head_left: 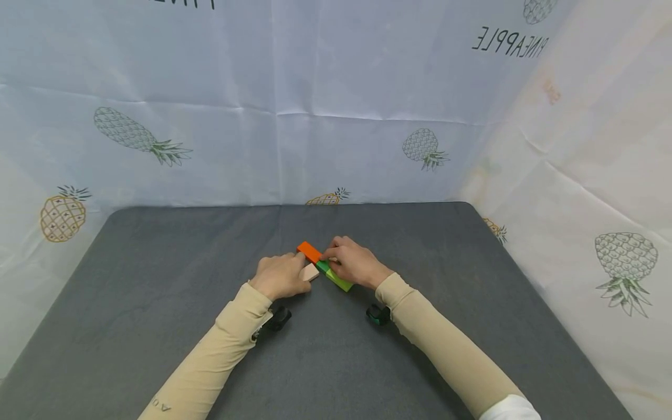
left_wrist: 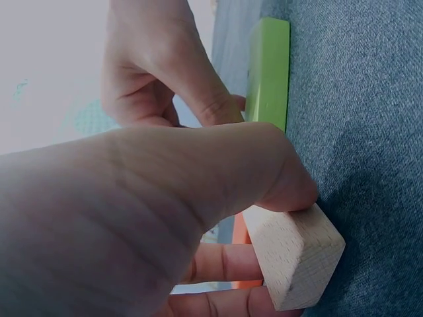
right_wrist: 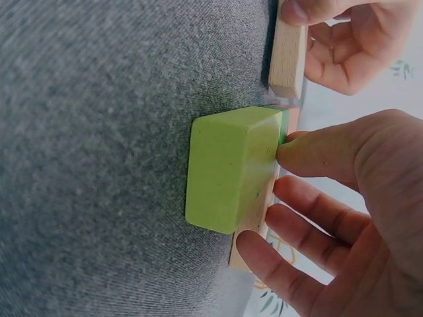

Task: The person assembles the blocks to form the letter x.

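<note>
My left hand (head_left: 280, 276) pinches a plain wooden block (left_wrist: 284, 244) between thumb and fingers, low over the dark cloth. It lies beside a diagonal row of blocks: an orange block (head_left: 310, 251), a dark green block (head_left: 322, 267) and a light green block (head_left: 340, 280), set end to end. On the far side of the row, my right hand (head_left: 357, 263) holds a second wooden block (right_wrist: 254, 212) against the light green one. Its thumb reaches over beside the dark green block, with the other fingers curled at the wood's far side. Much of this second block is hidden by the hand and row.
A dark grey cloth-covered table (head_left: 157, 326) spreads around the blocks. White curtain (head_left: 341, 76) printed with pineapples hangs behind and along the sides. Black wrist devices sit under the left wrist (head_left: 278, 318) and right wrist (head_left: 378, 315).
</note>
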`<action>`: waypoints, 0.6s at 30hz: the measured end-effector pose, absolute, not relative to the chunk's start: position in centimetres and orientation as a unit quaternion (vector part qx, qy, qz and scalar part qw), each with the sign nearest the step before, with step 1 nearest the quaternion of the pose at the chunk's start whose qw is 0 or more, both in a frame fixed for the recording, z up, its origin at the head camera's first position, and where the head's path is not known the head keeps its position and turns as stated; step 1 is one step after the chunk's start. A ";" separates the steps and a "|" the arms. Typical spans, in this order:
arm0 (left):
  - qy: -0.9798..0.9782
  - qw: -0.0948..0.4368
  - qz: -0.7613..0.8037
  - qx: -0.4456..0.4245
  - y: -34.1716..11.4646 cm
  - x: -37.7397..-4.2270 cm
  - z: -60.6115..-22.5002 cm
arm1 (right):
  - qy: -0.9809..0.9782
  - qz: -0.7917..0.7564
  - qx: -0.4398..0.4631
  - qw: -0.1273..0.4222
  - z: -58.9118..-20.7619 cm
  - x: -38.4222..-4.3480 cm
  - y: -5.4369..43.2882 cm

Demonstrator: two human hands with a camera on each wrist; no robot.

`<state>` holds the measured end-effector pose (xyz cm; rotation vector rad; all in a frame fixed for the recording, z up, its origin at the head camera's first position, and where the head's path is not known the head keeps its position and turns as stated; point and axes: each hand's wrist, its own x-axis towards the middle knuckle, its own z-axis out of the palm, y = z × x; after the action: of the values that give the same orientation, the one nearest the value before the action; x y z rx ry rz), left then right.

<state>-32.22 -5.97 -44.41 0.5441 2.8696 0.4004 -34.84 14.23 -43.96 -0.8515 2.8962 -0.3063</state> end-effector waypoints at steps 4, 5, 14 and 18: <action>0.968 0.097 0.137 0.185 -5.7 -32.1 -44.4 | 0.952 -0.100 -0.283 0.053 -43.9 -34.8 14.2; 0.968 0.097 0.138 0.185 -5.7 -32.0 -44.5 | 0.952 -0.100 -0.284 0.052 -43.9 -34.8 14.2; 0.969 0.089 0.148 0.179 -5.6 -31.8 -44.5 | 0.951 -0.103 -0.288 0.049 -44.0 -34.8 14.1; 0.969 0.088 0.150 0.176 -5.5 -31.8 -44.6 | 0.951 -0.106 -0.286 0.051 -44.0 -34.8 14.1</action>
<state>-31.85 -5.49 -44.60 0.5227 2.8839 0.4461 -34.77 14.11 -44.05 -0.8702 2.8953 -0.3225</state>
